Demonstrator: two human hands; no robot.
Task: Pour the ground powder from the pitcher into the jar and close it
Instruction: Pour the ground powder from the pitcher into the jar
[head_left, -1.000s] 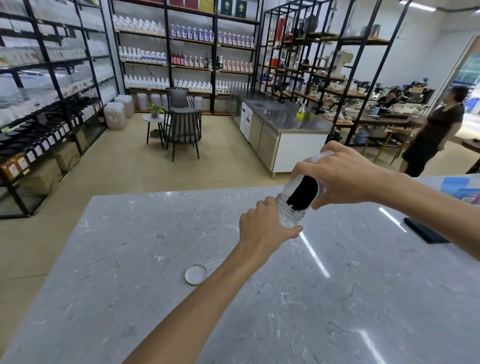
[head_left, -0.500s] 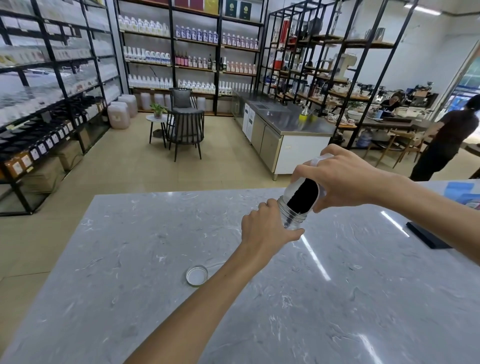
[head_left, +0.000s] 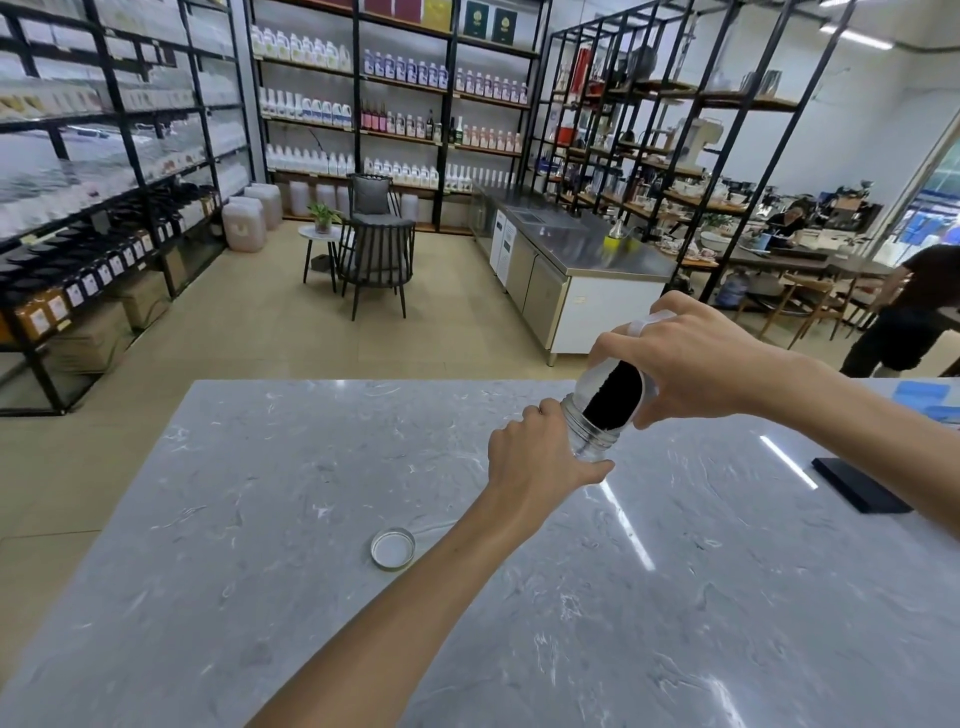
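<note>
1. Compared with a second ago, little has changed: both hands keep the same hold and the pitcher stays tipped over the jar, with the dark powder sitting a touch lower toward the mouth. The person walking at the far right has moved further toward the edge of view.
2. The lid (head_left: 393, 547) lies flat on the marble table (head_left: 260, 519), inner side up, left of the left forearm and well apart from the jar.
3. The left hand (head_left: 535, 460) is wrapped around the clear jar (head_left: 589, 439), fingers closed on its far side and the thumb pressed along the near side below the threaded neck. The jar's base is hidden behind the hand, so whether it rests on the table cannot be told.
4. The pitcher (head_left: 615, 387) is tilted steeply down to the left, its mouth meeting the jar's open neck; black powder (head_left: 613, 395) fills its lower side.
5. The right hand (head_left: 691, 364) grips the pitcher from above, fingers curled closed over its upper body.
6. A flat black slab (head_left: 860, 486) lies on the table at the right, beyond the right forearm.
</note>
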